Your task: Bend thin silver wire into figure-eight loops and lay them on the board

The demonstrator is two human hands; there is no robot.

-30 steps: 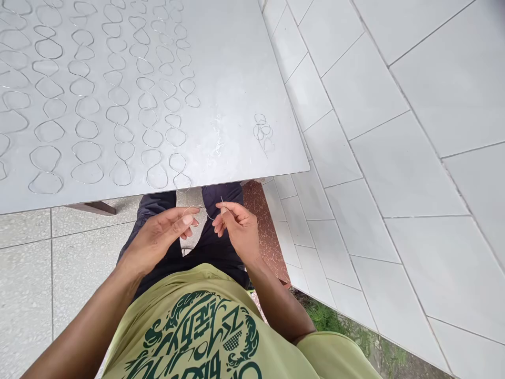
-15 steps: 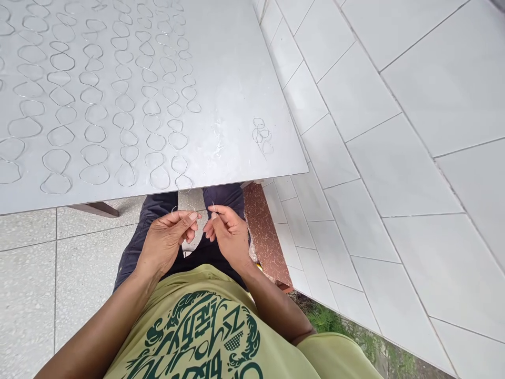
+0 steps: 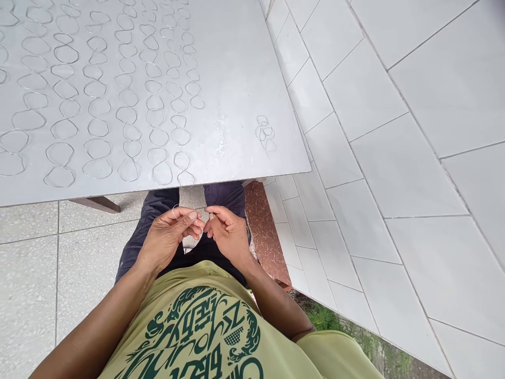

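My left hand (image 3: pixel 168 234) is closed, thumb and forefinger pinching a thin wire (image 3: pixel 173 210) whose curved loop shows above the knuckles. My right hand (image 3: pixel 229 234) is just to its right, fingertips almost meeting those of the left. It too is pinched, on what looks like the wire's other end; the fingers hide most of it. Both hands are over my lap, below the near edge of the grey table (image 3: pixel 244 68). The closest shaped piece is a figure-eight wire (image 3: pixel 184 169) lying at that edge, its lower loop reaching the rim.
Rows of figure-eight wires (image 3: pixel 129 123) cover the table's left part. A small tangle of looped wire (image 3: pixel 265 131) lies near its right corner. A white tiled wall (image 3: pixel 379 173) borders the right side, above a reddish-brown ledge (image 3: pixel 263 231). A table leg (image 3: pixel 97 203) shows underneath.
My hands have come slightly closer together. The wire tip that stuck up above my right fingers no longer shows there. The view has shifted a little.
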